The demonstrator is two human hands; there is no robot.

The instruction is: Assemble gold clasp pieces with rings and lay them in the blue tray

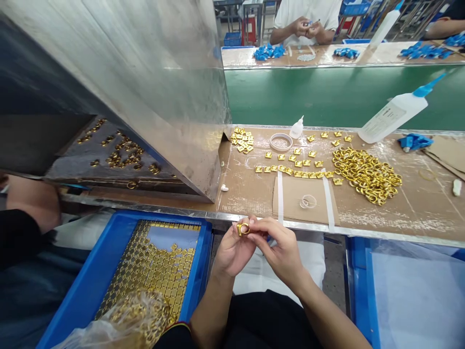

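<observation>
While the left hand (232, 253) and right hand (279, 246) are pinching one gold ring (240, 230) in a closed grip just off the near edge of the counter (247, 201), rows of gold pieces (298, 174) are lying beyond, possibly handled; much is seemingly remaining, as a heap of rings (366, 177) is sitting beside them and gold plates (169, 276) are lying in the blue tray (204, 257)

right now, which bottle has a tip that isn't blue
The smallest bottle, beside the white ring: its tip is white; the two larger bottles have blue tips.
</observation>
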